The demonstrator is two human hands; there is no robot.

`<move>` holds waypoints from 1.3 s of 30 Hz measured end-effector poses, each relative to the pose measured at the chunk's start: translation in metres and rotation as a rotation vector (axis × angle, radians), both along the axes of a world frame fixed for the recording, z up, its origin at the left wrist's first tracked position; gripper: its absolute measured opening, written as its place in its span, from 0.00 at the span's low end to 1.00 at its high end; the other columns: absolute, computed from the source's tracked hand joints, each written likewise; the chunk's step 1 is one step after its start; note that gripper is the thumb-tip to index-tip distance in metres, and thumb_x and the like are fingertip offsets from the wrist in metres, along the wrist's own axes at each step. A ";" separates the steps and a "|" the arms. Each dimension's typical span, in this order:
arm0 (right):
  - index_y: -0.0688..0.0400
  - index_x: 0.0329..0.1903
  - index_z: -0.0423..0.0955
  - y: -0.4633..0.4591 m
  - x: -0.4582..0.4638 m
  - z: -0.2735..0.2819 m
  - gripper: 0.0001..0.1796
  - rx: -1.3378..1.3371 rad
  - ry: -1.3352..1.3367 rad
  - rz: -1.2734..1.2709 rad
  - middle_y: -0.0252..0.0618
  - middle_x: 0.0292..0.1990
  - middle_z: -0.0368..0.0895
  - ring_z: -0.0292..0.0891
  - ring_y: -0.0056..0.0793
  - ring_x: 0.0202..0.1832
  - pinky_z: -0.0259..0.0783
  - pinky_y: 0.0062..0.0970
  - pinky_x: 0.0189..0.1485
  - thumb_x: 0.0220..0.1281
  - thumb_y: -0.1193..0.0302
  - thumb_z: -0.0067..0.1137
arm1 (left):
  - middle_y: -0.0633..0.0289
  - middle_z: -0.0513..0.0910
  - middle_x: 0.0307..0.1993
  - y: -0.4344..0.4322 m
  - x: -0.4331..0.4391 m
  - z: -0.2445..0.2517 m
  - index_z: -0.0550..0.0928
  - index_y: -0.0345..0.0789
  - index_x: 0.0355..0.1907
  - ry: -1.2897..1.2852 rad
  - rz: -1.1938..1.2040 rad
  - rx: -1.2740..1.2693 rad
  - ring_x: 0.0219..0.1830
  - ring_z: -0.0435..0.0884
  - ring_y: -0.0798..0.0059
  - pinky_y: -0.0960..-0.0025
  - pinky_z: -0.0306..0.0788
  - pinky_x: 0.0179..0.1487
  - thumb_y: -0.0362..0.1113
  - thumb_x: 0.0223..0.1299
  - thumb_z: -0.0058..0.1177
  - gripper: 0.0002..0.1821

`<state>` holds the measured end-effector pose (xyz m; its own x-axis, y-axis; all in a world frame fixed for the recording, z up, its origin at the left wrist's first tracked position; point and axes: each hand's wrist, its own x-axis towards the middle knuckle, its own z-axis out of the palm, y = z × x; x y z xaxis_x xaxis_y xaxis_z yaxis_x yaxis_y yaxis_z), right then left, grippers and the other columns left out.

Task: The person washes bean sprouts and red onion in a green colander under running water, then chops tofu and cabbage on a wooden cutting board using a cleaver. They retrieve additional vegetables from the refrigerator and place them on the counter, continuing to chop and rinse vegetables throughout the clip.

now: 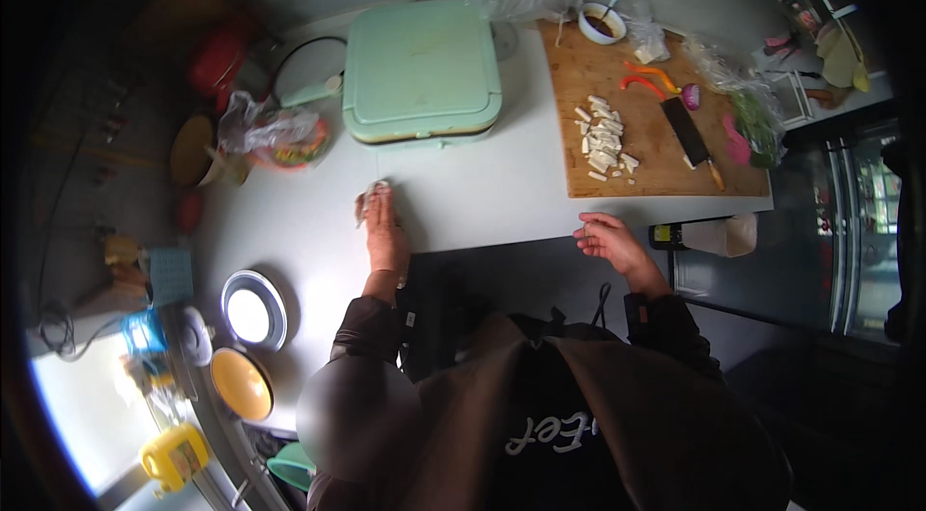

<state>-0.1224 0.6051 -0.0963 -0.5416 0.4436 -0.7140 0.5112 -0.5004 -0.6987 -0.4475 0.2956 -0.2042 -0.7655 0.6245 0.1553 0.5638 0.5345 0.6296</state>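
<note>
My left hand [386,236] presses a pale crumpled cloth [360,210] flat against the white countertop [470,185], in front of the mint-green electric griddle [423,66], whose lid is down. With loosely bent fingers and nothing in it, my right hand [613,242] hovers by the counter's front edge. Just beyond that hand lies a wooden cutting board [629,182]. On the board are white cut strips [602,138] in a pile, a cleaver [684,131] with a wooden handle, red and orange pepper strips [644,84] and a piece of purple onion [691,97].
A white bowl [602,23] of dark sauce with a spoon stands at the board's back. Leafy greens [756,124] in plastic lie on its right. Left are a plastic-covered bowl of cut vegetables [293,149], a metal basin [278,308] and a yellow bowl [242,384].
</note>
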 end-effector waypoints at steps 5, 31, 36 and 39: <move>0.58 0.64 0.72 0.013 0.009 0.010 0.20 0.043 -0.032 -0.108 0.39 0.45 0.84 0.81 0.26 0.41 0.78 0.27 0.46 0.73 0.66 0.55 | 0.46 0.71 0.69 0.081 0.058 0.023 0.71 0.34 0.68 -0.220 -0.621 0.091 0.73 0.67 0.49 0.55 0.60 0.76 0.19 0.58 0.42 0.32; 0.55 0.62 0.75 0.239 0.186 -0.033 0.18 -0.006 0.096 -0.147 0.37 0.46 0.84 0.78 0.21 0.40 0.74 0.20 0.42 0.76 0.62 0.53 | 0.51 0.78 0.59 0.057 0.108 0.043 0.64 0.33 0.75 -0.508 0.701 0.138 0.57 0.78 0.66 0.64 0.71 0.62 0.47 0.69 0.61 0.38; 0.55 0.58 0.77 0.232 0.090 -0.013 0.15 -0.040 0.169 0.099 0.36 0.45 0.84 0.78 0.20 0.38 0.74 0.21 0.42 0.77 0.65 0.52 | 0.55 0.82 0.54 0.012 0.151 0.080 0.77 0.33 0.65 -0.775 0.814 0.329 0.54 0.80 0.67 0.64 0.74 0.58 0.47 0.71 0.57 0.27; 0.56 0.57 0.78 0.206 0.026 0.002 0.13 -0.056 0.214 0.308 0.35 0.45 0.85 0.78 0.18 0.38 0.73 0.19 0.41 0.78 0.68 0.50 | 0.57 0.82 0.54 -0.034 0.159 0.091 0.79 0.31 0.62 -0.859 0.912 0.531 0.54 0.81 0.68 0.65 0.76 0.57 0.44 0.73 0.54 0.23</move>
<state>-0.0963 0.8114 -0.0944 -0.7831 0.2005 -0.5886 0.4888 -0.3867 -0.7820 -0.2880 0.2620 -0.1133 -0.8466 -0.1370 -0.5143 -0.5275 0.0882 0.8450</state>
